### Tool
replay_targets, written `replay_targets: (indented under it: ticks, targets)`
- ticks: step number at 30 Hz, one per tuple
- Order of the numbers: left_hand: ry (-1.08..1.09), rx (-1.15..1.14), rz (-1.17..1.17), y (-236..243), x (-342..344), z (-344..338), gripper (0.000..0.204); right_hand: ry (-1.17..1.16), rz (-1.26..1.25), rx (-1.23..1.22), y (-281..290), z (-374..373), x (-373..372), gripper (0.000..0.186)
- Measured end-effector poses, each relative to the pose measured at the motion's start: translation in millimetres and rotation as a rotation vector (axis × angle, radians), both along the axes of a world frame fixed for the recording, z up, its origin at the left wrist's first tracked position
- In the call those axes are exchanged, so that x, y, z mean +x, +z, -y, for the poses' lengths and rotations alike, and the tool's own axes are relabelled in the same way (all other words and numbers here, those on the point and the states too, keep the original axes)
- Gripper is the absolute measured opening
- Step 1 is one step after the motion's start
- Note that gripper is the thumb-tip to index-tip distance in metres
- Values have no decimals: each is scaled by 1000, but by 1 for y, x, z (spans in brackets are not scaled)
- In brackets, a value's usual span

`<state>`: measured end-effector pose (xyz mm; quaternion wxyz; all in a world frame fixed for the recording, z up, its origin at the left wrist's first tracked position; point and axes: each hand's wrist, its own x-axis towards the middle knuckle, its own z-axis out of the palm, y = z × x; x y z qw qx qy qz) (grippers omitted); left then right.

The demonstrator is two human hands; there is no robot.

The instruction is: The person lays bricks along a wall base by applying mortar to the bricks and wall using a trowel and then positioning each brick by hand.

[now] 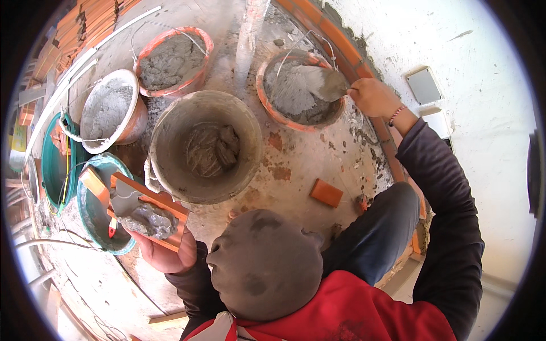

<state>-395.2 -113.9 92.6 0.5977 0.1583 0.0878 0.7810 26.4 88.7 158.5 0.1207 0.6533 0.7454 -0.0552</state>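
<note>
My right hand [375, 99] grips a trowel at the right, its dull metal blade [333, 85] in grey mortar inside an orange bucket [267, 99]. My left hand [165, 247] holds an orange brick [170, 206] with wet grey mortar [148, 221] and a flat grey piece on it. These are over a teal bucket [91, 224] with a red-handled tool inside. A pale block [94, 183] sits beside the held brick. A large grey bucket [162, 131] with thick mortar at its bottom stands between my hands.
More mortar fills an orange bucket [170, 65] and a white-rimmed bucket [105, 111]. A green tub [54, 182], long pipes and brick stacks [79, 28] line the left. A low brick course [341, 42] follows the white wall [478, 85]. A loose brick [325, 192] lies on the floor.
</note>
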Motion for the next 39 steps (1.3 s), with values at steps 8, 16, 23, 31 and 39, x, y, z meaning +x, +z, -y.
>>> replay_targets:
  ticks: [8, 16, 23, 31, 39]
  targets:
    - [1, -52, -91, -4, 6, -6, 58, -31, 321, 155, 27, 27, 16, 25]
    - [17, -110, -44, -3, 5, -9, 57, 158, 159, 227, 26, 22, 7, 20]
    - [-30, -79, -11, -8, 7, -11, 59, 111, 269, -21, 16, 6, -19, 20]
    - [-25, -117, -22, -13, 2, -8, 59, 130, 467, 189, 36, 0, -29, 18]
    - [-28, -126, -58, -7, 14, -17, 59, 294, 513, 94, 27, 23, -27, 16]
